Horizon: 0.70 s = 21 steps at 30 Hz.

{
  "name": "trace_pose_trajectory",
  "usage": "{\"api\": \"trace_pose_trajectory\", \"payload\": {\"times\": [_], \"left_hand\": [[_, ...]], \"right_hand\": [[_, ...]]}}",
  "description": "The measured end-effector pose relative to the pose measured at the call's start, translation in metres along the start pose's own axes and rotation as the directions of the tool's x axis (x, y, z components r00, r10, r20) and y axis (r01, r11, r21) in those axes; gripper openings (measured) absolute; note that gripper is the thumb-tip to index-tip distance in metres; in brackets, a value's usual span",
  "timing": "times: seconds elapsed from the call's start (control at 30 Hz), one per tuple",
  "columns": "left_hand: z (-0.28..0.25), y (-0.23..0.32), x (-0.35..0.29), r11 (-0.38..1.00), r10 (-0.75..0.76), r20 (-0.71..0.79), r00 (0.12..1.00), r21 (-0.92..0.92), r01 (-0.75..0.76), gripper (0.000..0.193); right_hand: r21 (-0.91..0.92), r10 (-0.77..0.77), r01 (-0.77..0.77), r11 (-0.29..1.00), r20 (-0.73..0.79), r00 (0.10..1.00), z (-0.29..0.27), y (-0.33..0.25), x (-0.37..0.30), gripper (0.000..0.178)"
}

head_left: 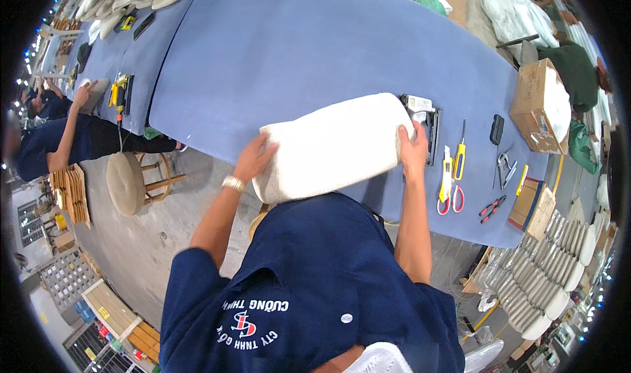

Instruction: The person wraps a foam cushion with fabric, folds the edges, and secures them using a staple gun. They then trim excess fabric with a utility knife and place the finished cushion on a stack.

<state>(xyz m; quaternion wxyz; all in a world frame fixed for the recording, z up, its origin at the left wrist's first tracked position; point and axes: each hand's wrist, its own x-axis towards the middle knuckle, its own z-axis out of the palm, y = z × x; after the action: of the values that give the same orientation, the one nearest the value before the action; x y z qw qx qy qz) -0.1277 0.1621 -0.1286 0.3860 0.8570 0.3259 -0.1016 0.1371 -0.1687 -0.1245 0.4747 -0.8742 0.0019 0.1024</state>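
A white fabric-covered cushion [332, 146] lies across the near edge of the blue work table [296, 51]. My left hand [256, 156] grips its left end, and a watch band sits on that wrist. At the cushion's right end my right hand [413, 151] holds the fabric. Just beyond that right end lies a staple gun [424, 113], partly hidden by the cushion.
On the table to the right lie a yellow utility knife [459, 157], red-handled scissors [449, 199], pliers [492, 207], a black box [497, 129] and a cardboard box [536, 107]. Stacked cushions [545, 274] stand at right. A round stool [128, 182] and a seated person [66, 136] are at left.
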Motion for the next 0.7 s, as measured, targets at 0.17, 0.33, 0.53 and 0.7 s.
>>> {"api": "trace_pose_trajectory", "payload": {"times": [0.17, 0.33, 0.53, 0.7], "left_hand": [[0.013, -0.013, -0.087, 0.384, -0.634, 0.268, 0.726, -0.706, 0.595, 0.059], [0.029, -0.01, -0.087, 0.065, -0.482, -0.044, 0.875, -0.998, -0.014, 0.064], [-0.054, 0.107, -0.036, -0.083, -0.26, -0.369, 0.893, -0.912, -0.401, 0.066], [-0.048, 0.131, -0.024, 0.286, -0.04, -0.456, 0.889, -0.858, -0.427, 0.067]], "right_hand": [[0.167, 0.33, -0.444, 0.88, 0.458, 0.826, -0.024, 0.033, -0.001, 0.062], [0.405, 0.224, -0.428, 0.808, 0.461, 0.859, -0.015, 0.019, -0.01, 0.055], [0.514, -0.148, -0.374, 0.772, 0.718, 0.68, 0.033, 0.025, -0.08, 0.059], [0.194, -0.143, -0.093, 0.977, 0.907, 0.397, 0.038, -0.024, -0.115, 0.063]]}}
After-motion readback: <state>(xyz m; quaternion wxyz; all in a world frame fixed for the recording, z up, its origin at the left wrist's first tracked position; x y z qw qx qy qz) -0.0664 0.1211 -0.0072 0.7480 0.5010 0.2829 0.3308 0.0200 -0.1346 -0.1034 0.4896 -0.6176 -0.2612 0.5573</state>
